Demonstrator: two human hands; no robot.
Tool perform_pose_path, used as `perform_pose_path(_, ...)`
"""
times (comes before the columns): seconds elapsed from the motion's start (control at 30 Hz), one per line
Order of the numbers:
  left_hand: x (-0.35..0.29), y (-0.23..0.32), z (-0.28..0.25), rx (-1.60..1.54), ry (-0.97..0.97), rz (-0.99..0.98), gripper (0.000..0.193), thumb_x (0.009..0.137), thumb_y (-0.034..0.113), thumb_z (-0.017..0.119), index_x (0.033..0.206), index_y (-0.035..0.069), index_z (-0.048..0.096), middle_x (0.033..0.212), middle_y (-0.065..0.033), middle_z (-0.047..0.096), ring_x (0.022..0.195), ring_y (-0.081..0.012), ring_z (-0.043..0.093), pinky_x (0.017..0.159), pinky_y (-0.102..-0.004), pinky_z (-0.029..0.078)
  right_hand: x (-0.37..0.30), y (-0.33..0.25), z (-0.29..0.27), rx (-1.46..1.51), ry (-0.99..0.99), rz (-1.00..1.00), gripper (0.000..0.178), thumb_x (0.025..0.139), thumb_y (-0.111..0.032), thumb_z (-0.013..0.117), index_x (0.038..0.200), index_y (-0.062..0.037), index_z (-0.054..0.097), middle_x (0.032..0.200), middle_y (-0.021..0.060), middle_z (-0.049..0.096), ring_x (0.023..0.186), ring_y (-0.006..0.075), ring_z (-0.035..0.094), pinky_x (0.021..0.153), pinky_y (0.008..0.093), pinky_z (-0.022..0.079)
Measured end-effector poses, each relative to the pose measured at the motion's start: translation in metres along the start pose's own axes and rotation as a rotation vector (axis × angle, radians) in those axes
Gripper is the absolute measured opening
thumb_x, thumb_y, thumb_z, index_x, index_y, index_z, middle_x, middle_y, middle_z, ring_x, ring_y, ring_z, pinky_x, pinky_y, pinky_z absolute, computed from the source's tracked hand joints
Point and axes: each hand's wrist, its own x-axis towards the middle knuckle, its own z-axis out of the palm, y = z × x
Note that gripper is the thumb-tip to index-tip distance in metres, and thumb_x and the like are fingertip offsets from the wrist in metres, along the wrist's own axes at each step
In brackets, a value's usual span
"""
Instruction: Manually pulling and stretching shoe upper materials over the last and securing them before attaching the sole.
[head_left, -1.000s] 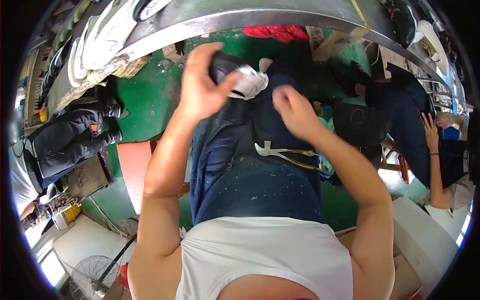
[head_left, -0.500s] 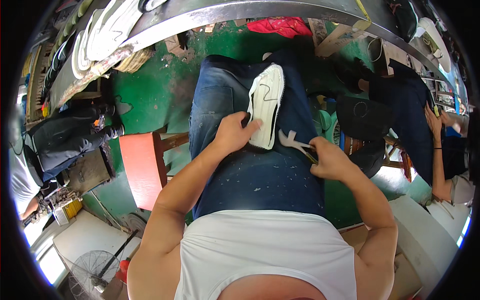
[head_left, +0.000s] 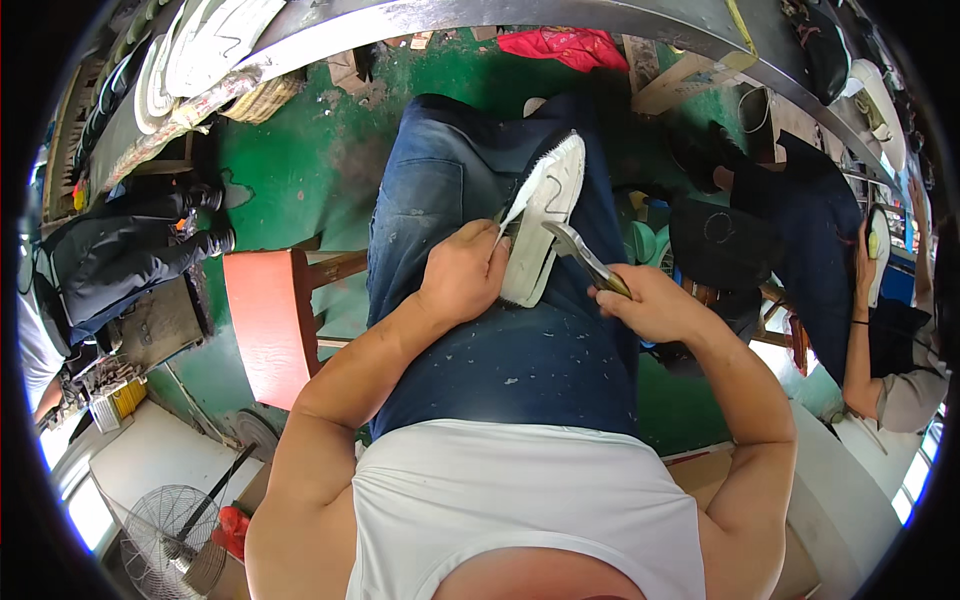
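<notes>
A white shoe upper on its last (head_left: 545, 215) lies sole-up on my lap, across my blue jeans (head_left: 480, 330). My left hand (head_left: 462, 272) grips its near left side and steadies it against my thigh. My right hand (head_left: 650, 303) is closed around the handles of metal pincers (head_left: 580, 255), whose jaws reach the shoe's right edge near the middle. A loose flap of white material sticks up at the shoe's left edge.
A red stool (head_left: 265, 320) stands to my left on the green floor (head_left: 290, 170). A curved metal workbench edge (head_left: 480, 18) runs along the top. A person in dark clothes (head_left: 840, 280) sits at right. A fan (head_left: 165, 525) stands at lower left.
My hands came down from raised in front of me to my lap. The shoe now lies on my thigh, the left hand holds it, and the pincers have closed in on its edge.
</notes>
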Motion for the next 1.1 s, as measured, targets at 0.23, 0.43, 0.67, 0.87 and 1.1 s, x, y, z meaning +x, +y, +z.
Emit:
perform_pose_path(0.23,0.005,0.007,-0.008,0.059,-0.202,0.019,0.03,0.1,0.021,0.055,0.111,-0.006,0.065,0.11,-0.0213,0.068,0.097,-0.0362,0.068,0.085,-0.0393,0.055,0.024,-0.071,-0.042,-0.416,-0.123,0.037,0.027,0.096,-0.025,0.059,0.099,0.0015,0.06,0.079,0.015,0.065,0.071,0.0275,0.065,0.066,0.0414,0.05)
perform_pose_path(0.43,0.021,-0.043,0.053,-1.109,-0.171,-0.466,0.069,0.108,0.045,0.039,0.16,0.005,0.016,0.154,-0.017,0.038,0.141,-0.0226,0.037,0.118,-0.0325,0.025,0.044,-0.051,-0.02,-0.79,0.173,-0.148,0.037,0.097,-0.034,0.06,0.097,0.0028,0.063,0.088,0.0248,0.068,0.089,0.0437,0.066,0.079,0.0516,0.051)
perform_pose_path(0.67,0.037,-0.045,0.051,-1.212,-0.22,-0.49,0.074,0.104,0.032,0.056,0.162,0.012,0.014,0.153,-0.0135,0.04,0.138,-0.0197,0.039,0.114,-0.0308,0.032,0.055,-0.016,-0.001,-0.583,0.4,-0.349,0.026,0.094,-0.022,0.062,0.105,0.001,0.058,0.096,0.0241,0.066,0.093,0.0455,0.063,0.082,0.0508,0.049)
perform_pose_path(0.87,0.029,-0.054,0.067,-0.999,-0.043,-0.428,0.068,0.104,0.03,0.055,0.159,0.007,0.022,0.151,-0.0178,0.044,0.137,-0.023,0.043,0.114,-0.0335,0.033,0.067,-0.028,-0.006,-0.268,0.245,-0.175,0.024,0.096,-0.019,0.061,0.104,0.0035,0.058,0.088,0.0212,0.067,0.082,0.0366,0.068,0.076,0.0437,0.052)
perform_pose_path(1.1,0.035,-0.034,0.058,-0.553,-0.025,-0.265,0.071,0.1,0.022,0.059,0.159,0.007,0.023,0.147,-0.0264,0.046,0.135,-0.0357,0.048,0.113,-0.0378,0.036,0.067,-0.013,0.005,0.065,0.307,-0.195,0.026,0.097,-0.022,0.06,0.103,0.0034,0.061,0.084,0.0205,0.068,0.071,0.0333,0.067,0.069,0.0435,0.053)
